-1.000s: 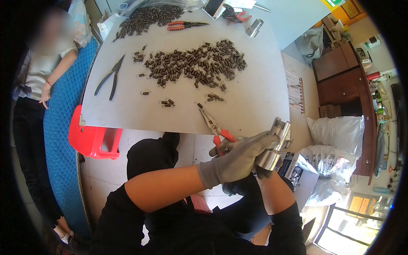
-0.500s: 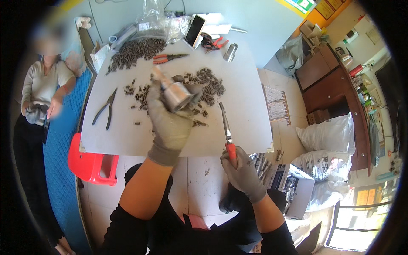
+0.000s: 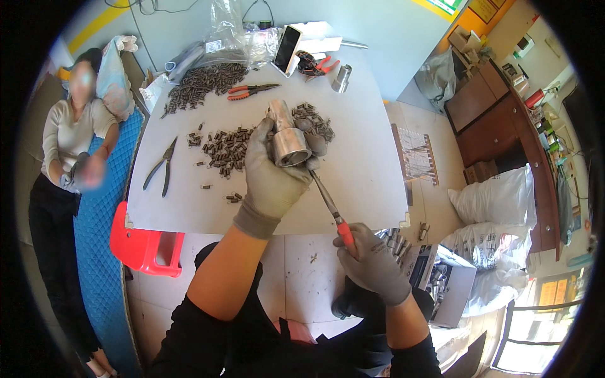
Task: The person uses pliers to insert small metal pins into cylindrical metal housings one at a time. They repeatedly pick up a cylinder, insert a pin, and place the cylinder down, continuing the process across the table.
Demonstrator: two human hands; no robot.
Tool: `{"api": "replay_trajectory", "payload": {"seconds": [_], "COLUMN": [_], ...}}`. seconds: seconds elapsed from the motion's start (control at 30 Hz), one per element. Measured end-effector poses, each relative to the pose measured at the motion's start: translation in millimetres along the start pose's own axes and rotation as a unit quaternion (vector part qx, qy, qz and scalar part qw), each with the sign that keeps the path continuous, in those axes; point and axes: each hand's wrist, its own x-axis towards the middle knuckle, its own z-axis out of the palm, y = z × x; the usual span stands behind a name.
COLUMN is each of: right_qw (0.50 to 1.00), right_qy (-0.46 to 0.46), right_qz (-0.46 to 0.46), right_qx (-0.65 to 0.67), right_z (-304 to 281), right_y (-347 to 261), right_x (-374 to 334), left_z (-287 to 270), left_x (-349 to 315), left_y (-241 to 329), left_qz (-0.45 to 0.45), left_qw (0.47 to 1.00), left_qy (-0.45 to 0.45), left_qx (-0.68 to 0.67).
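My left hand [image 3: 272,184], in a grey glove, is closed around a shiny stepped metal sleeve [image 3: 290,142] above the table. The sleeve's wider, hollow end tilts toward me. My gloved right hand [image 3: 375,268] grips the red handles of long-nose pliers [image 3: 328,200] at the table's front edge. The pliers' jaws point up and left, with their tip at the fingers of my left hand; whether they pinch anything is hidden. Behind and beside the left hand lie small dark coil springs [image 3: 228,151].
On the white table [image 3: 189,211] are a larger spring heap [image 3: 205,85], orange-handled pliers [image 3: 252,91], black-handled pliers [image 3: 161,167], a phone [image 3: 288,50] and another metal sleeve [image 3: 342,79]. A box of metal parts [image 3: 450,283] stands right. A person [image 3: 72,135] is at left.
My left hand has turned the metal sleeve more upright and shifted slightly right. The pliers' tip has moved left, from over the table to the left hand.
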Motion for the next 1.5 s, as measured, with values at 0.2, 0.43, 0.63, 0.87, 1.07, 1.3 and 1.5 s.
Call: {"api": "replay_trajectory", "payload": {"seconds": [0.2,0.43,0.63,0.87,1.07,1.3,1.5], "right_qw": [0.811,0.603,0.559,0.490,0.550,0.637,0.584], "right_qy": [-0.191,-0.218,-0.213,-0.224,-0.195,-0.189,-0.189], "right_qz": [0.137,0.117,0.126,0.126,0.124,0.100,0.129], "right_qx": [0.535,0.758,0.792,0.833,0.803,0.741,0.779], "right_z": [-19,-12,-9,-5,-3,-3,-4], "right_y": [8,26,33,36,28,11,11], "right_x": [-15,-18,-19,-19,-20,-21,-18], "left_z": [-3,-2,-2,-3,0,-3,-12], "left_x": [6,8,6,7,3,6,4], "left_y": [-9,-23,-25,-24,-24,-27,-34], "left_qz": [-0.026,-0.036,-0.047,-0.066,-0.069,-0.044,-0.095], "left_qw": [0.999,0.998,0.996,0.993,0.996,0.998,0.993], "left_qy": [0.000,-0.059,-0.071,-0.089,-0.060,0.014,0.013], "left_qx": [-0.020,-0.015,-0.030,-0.046,-0.025,0.030,0.064]}}
